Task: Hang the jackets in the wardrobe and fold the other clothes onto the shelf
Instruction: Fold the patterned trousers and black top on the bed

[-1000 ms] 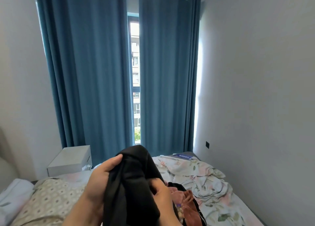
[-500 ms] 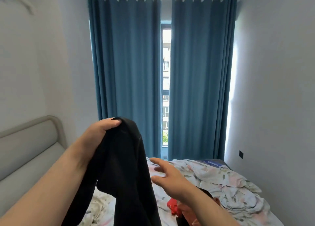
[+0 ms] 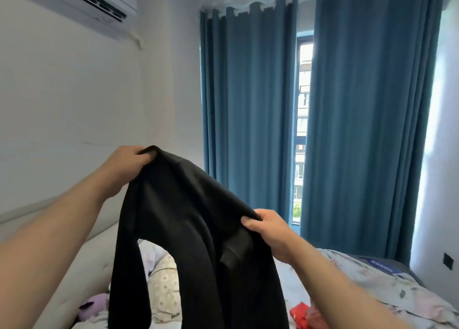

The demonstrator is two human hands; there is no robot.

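Fingers [image 3: 140, 154] of the left hand [image 3: 123, 167] are curled tight on the top edge of a black garment [image 3: 198, 229]. The right hand [image 3: 272, 231] pinches its other edge, lower down. The cloth hangs stretched between them above the bed [image 3: 372, 286]; it may be trousers. Red clothes [image 3: 301, 315] lie on that bed, and blue curtains [image 3: 248, 105] hang behind.

Bed [image 3: 407, 271] with a crumpled floral quilt [image 3: 372, 287] lying across it. A patterned pillow [image 3: 164, 286] and a purple plush toy [image 3: 95, 306] are resting beside the headboard [image 3: 74, 266]; red clothing [image 3: 301, 315] is lying on the quilt.
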